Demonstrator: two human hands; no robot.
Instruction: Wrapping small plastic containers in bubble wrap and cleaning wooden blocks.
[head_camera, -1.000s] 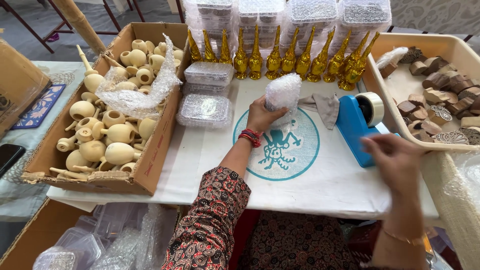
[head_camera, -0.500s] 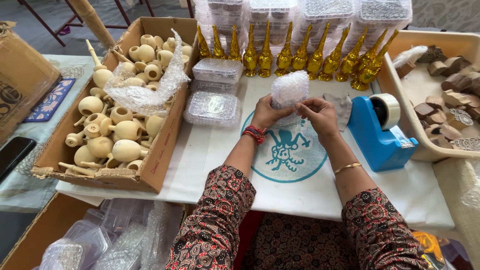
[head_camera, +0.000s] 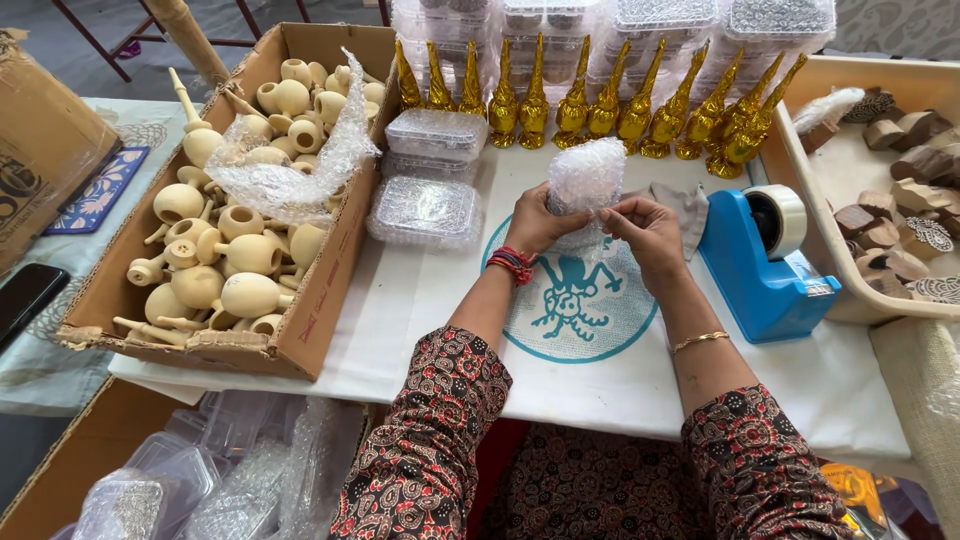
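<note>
Bubble wrap, clear and knobbly, covers the upright bundle (head_camera: 585, 180) I hold over the middle of the white table cover (head_camera: 420, 300); what is inside it I cannot make out. Its long axis stands nearly vertical, the rounded top pointing away from me toward the row of shiny gold, spire-shaped ornaments (head_camera: 590, 95), the lower end hidden between my palms. My left hand (head_camera: 533, 222) is closed around the bundle's lower left side, thumb across its front. My right hand (head_camera: 650, 232) pinches the wrap's loose edge at the lower right with thumb and fingertips. Beneath my hands, a round teal emblem (head_camera: 570, 305) is printed on the cloth. Just to the right sits a blue plastic tape dispenser (head_camera: 765, 265) carrying a roll of pale tape. To the left, touching the cover's edge, a brown cardboard box (head_camera: 310, 300) holds smooth, unpainted, bulbous wooden pieces with thin stems (head_camera: 220, 255), a crumpled sheet of bubble wrap (head_camera: 290, 170) lying over them. Flat clear plastic containers with textured lids (head_camera: 425, 205) are stacked between the box and my left hand. A cream tray (head_camera: 800, 190) at far right holds brown carved wooden blocks (head_camera: 890, 215).
</note>
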